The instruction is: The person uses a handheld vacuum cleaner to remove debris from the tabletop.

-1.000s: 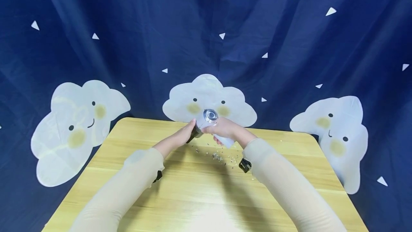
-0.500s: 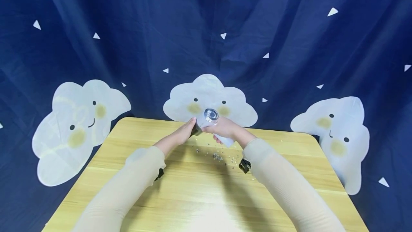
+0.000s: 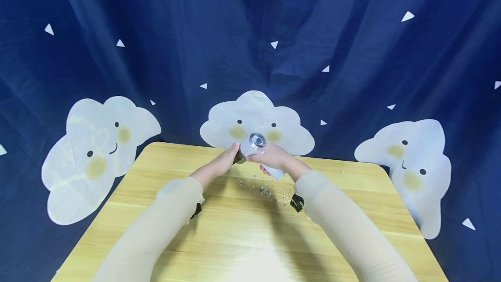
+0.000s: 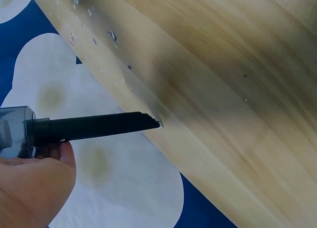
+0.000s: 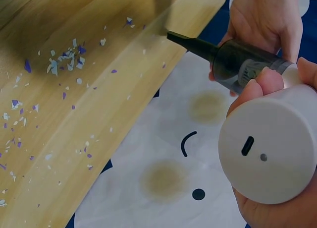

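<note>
A white handheld vacuum cleaner (image 3: 245, 146) with a ringed silver end is held by both hands over the table's far part. My right hand (image 3: 272, 156) grips its white handle (image 5: 277, 158), whose round end faces the right wrist camera. Around the see-through dust cup (image 5: 235, 67), near the nozzle's base, curl the fingers of my left hand (image 3: 224, 160). The black nozzle (image 4: 94, 127) points down, its slanted tip right at the table surface near the far edge. Small white and purple paper scraps (image 5: 67, 59) lie scattered beside it, thickest in one little heap.
The wooden table (image 3: 235, 225) ends just beyond the hands. Behind it hangs a dark blue curtain (image 3: 176, 34) with white clouds and triangles. A black wrist strap piece (image 3: 297, 203) shows under the right sleeve.
In the head view, the black nozzle showing below my left hand has swung mostly out of sight. Both hands keep their hold on the vacuum cleaner. The whole view has shifted slightly.
</note>
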`<state>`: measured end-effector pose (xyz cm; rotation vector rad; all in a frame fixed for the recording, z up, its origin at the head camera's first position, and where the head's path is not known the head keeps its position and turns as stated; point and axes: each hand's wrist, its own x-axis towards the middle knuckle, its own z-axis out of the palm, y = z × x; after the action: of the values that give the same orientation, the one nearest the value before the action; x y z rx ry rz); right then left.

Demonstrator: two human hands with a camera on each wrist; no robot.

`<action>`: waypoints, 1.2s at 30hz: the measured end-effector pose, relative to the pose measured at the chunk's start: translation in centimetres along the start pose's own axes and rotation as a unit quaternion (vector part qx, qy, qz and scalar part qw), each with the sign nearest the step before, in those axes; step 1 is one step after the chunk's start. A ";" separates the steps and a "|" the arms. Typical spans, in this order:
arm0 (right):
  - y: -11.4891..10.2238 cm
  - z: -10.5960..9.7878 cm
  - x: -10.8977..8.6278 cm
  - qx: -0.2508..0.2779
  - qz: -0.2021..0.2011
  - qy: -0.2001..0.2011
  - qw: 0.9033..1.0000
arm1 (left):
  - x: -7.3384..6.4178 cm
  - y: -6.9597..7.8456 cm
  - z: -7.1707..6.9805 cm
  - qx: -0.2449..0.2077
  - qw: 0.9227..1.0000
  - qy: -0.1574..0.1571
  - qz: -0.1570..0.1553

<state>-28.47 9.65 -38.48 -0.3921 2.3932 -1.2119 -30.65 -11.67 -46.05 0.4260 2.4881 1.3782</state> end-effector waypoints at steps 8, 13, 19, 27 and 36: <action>0.2 0.2 0.1 -0.004 0.002 0.022 1.000 | 0.3 0.1 0.1 -0.002 1.000 0.007 0.002; 0.5 0.4 0.2 -0.008 0.001 0.025 1.000 | 0.5 0.0 0.3 -0.006 1.000 0.010 -0.007; 0.7 0.3 0.2 -0.006 0.004 0.028 1.000 | 0.7 -0.1 0.5 -0.008 1.000 0.010 -0.026; 0.7 -0.3 -0.5 0.012 0.000 0.004 1.000 | 0.5 0.7 0.8 -0.003 0.999 -0.004 -0.033; 0.7 -1.1 -1.0 0.011 0.015 -0.010 1.000 | 0.1 1.8 1.5 -0.003 0.999 -0.005 -0.042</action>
<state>-28.19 11.27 -38.24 -0.3588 2.3579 -1.2152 -30.00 -9.56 -45.27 0.3234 2.4635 1.3476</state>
